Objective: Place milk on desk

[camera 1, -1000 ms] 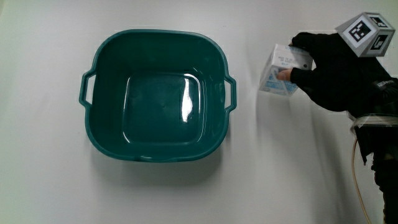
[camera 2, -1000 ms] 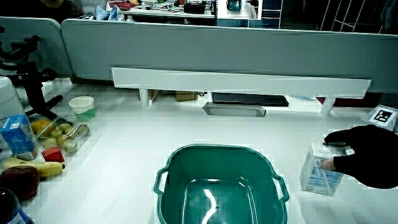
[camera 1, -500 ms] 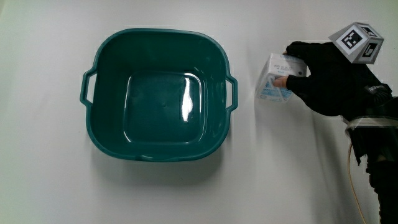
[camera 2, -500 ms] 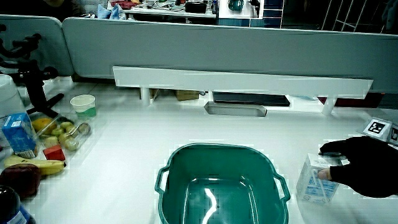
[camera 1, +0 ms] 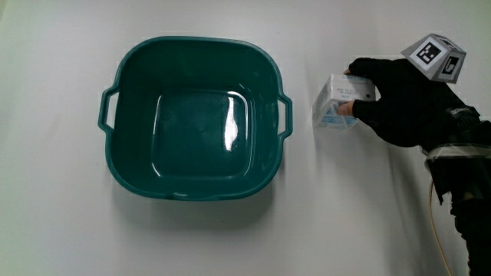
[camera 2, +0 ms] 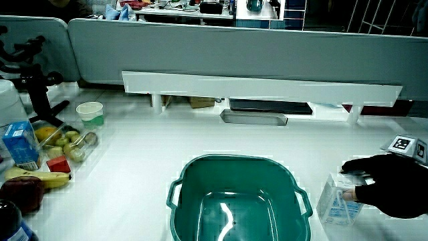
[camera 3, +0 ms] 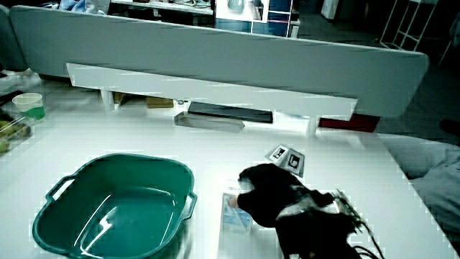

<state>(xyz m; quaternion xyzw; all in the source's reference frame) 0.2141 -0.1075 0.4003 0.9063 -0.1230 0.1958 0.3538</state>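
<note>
- We see the hands (camera 1: 399, 100), a single black glove with a patterned cube (camera 1: 434, 56) on its back, closed around the milk carton (camera 1: 336, 107): fingers curl over the carton's top and the thumb presses its side.
- In both side views the hands (camera 2: 388, 193) (camera 3: 269, 196) sit at the same spot, gripping the carton (camera 2: 336, 206) (camera 3: 236, 214) from above.
- We find the milk carton just beside the teal basin (camera 1: 196, 116), close to one of its handles but not touching it; its base appears to be on the white tabletop (camera 1: 61, 215), though we cannot be sure it is fully set down.
- The basin holds nothing; its glossy floor shows a streak of reflected light.
- In a side view we notice a clear tray of fruit (camera 2: 63, 144), a banana (camera 2: 40, 179), a blue carton (camera 2: 19, 146) and a small cup (camera 2: 88, 114) at the tabletop's edge, well apart from the basin (camera 2: 237, 201).
</note>
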